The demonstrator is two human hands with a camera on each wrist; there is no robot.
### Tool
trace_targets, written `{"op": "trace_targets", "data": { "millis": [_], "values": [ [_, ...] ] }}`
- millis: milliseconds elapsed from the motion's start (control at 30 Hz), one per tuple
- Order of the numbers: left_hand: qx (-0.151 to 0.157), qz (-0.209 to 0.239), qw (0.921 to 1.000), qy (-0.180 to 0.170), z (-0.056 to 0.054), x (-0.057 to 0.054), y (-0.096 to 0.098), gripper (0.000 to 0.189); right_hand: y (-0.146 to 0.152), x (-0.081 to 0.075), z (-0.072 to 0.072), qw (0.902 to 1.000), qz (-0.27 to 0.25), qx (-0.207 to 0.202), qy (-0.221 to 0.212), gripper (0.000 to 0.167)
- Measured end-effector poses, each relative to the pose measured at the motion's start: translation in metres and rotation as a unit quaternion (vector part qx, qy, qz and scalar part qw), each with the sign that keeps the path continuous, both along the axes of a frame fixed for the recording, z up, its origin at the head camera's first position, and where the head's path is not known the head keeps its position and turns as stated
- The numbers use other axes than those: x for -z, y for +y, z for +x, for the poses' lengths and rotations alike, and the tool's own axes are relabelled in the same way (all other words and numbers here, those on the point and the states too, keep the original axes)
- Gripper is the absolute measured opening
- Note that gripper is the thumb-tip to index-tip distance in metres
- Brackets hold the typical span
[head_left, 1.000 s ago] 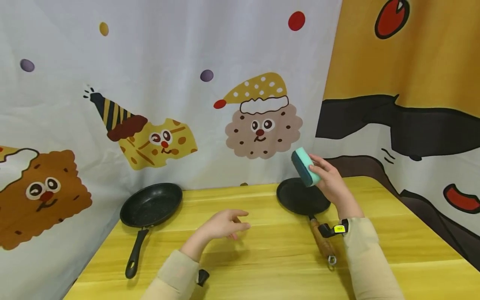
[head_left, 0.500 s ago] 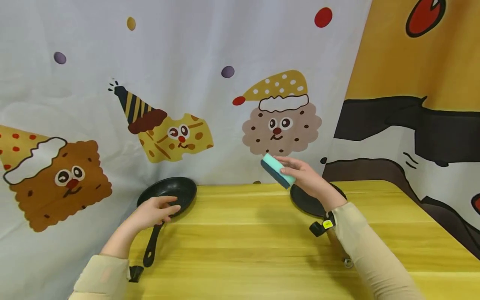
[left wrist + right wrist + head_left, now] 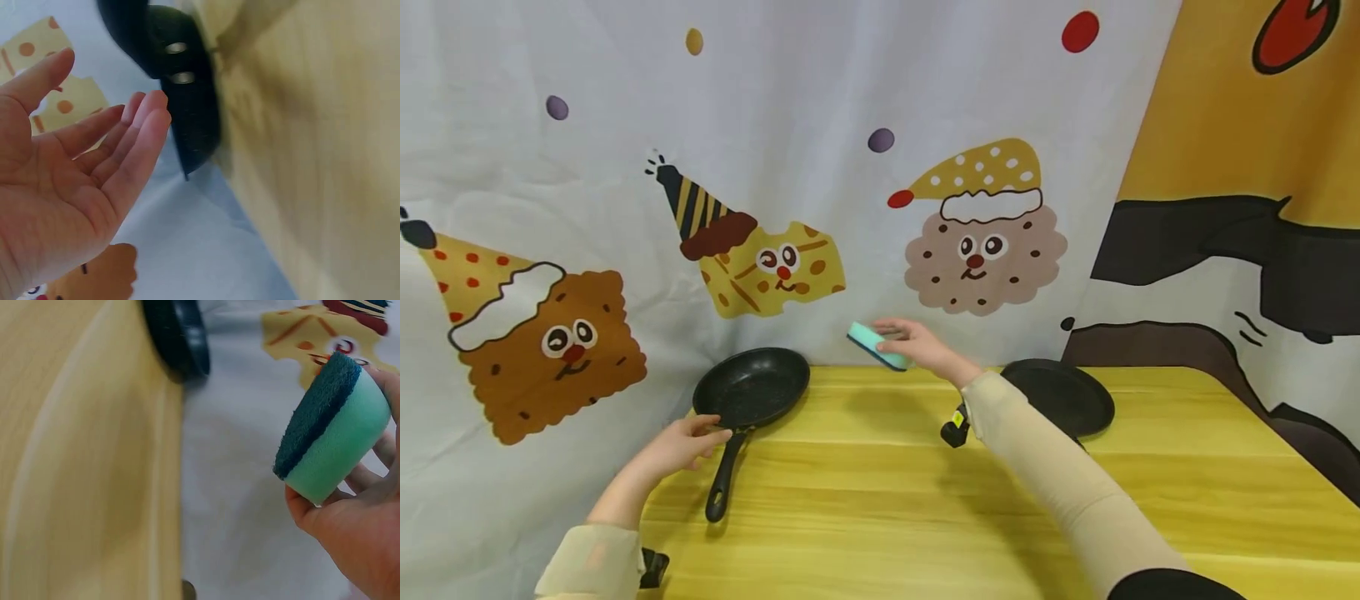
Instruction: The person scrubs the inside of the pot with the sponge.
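A mint-green sponge (image 3: 880, 346) with a dark scouring side is pinched in my right hand (image 3: 921, 346), held above the table toward its back edge. In the right wrist view the sponge (image 3: 340, 431) sits between thumb and fingers, its dark face turned toward the table. My left hand (image 3: 673, 454) hovers beside the handle of a black frying pan (image 3: 756, 387) at the left. From the left wrist view, that hand (image 3: 81, 156) has loosely extended fingers and holds nothing; the pan (image 3: 194, 119) lies just past the fingertips. Whether they touch the pan cannot be told.
A flat black pan (image 3: 1067, 400) lies at the right, its handle hidden by my right forearm. The yellow wooden table (image 3: 850, 508) runs back to a white curtain (image 3: 820, 100) with cartoon prints.
My right hand has carried the sponge left, from above the flat pan toward the frying pan. My left hand has moved left to the frying pan's handle. The view has shifted left.
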State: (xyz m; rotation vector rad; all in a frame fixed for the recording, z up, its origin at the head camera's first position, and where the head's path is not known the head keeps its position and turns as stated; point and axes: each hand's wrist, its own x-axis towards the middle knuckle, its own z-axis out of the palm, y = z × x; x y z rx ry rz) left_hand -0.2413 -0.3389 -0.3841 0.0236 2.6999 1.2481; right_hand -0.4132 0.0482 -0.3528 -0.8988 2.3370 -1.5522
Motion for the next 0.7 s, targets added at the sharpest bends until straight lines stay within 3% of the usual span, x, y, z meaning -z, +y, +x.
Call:
{"op": "trace_targets", "data": {
  "millis": [233,433,700],
  "values": [
    [0.0,0.031,0.9989,-0.034,0.004,0.015,0.003,0.078,-0.041,0.023,-0.005,0.9998,0.008,0.009,0.014,0.057],
    [-0.007,0.037,0.9977,-0.057,0.005,0.017,0.009,0.079,-0.069,0.031,-0.002,0.9995,0.015,0.018,0.021,0.054],
    [0.026,0.071,0.9949,-0.067,0.006,0.02,0.01,0.082,-0.108,0.044,0.001,0.9887,0.088,-0.001,0.122,0.046]
  ]
}}
